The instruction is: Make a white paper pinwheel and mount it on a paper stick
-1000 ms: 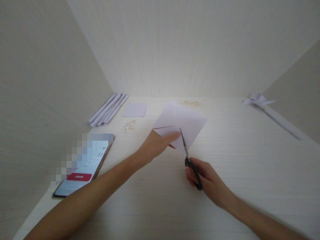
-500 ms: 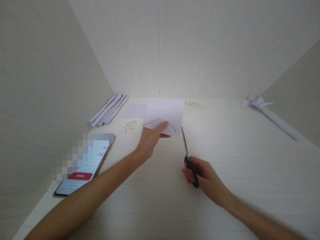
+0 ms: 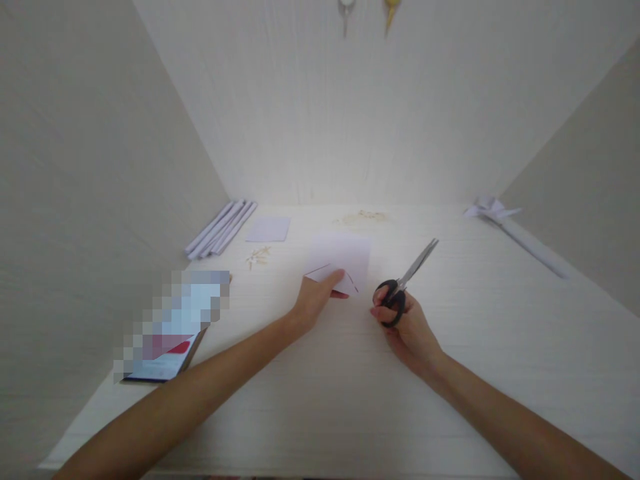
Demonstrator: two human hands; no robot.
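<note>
Head view: left hand pinches the slit paper over the table, right hand clasps scissors just beside it — a careless leftward swing could nick the left hand or paper.

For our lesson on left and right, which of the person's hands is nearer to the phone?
Left. The left hand, gripping the white paper, is to the right of the phone; the right hand, holding the scissors, is farther right.
</note>
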